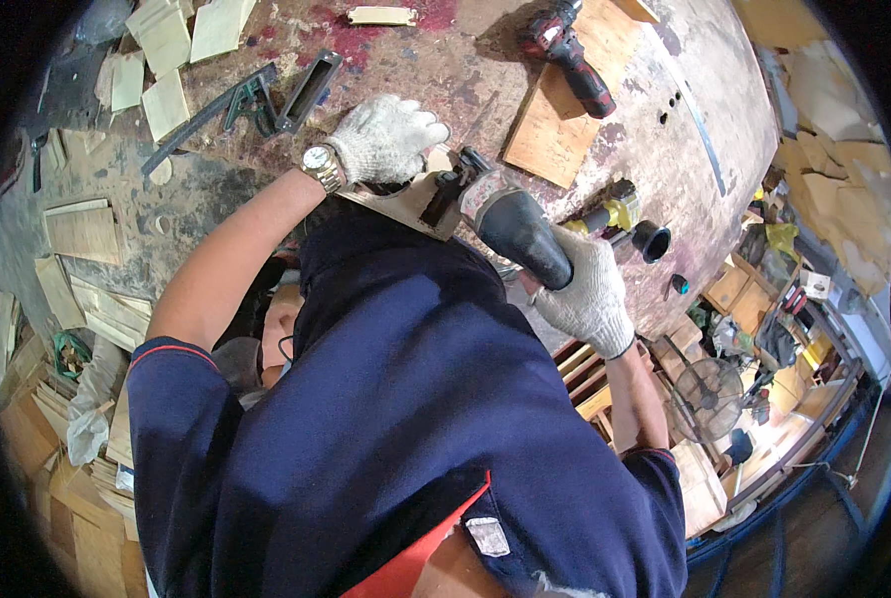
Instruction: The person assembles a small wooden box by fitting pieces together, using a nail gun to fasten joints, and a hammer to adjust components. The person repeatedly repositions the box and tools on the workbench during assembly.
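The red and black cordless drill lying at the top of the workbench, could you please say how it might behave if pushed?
The red and black cordless drill lies on its side, so it would probably slide, not roll. Its bulky battery base suggests it is fairly heavy.

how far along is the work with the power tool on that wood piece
Done: cut wood offcuts already lie about the stained workbench. In hand: the right hand grips a black-and-grey power tool set against a thin wood piece, which the left hand presses down. Left: the contact point is hidden, so progress on this piece cannot be told; a plywood panel and a red drill lie untouched.
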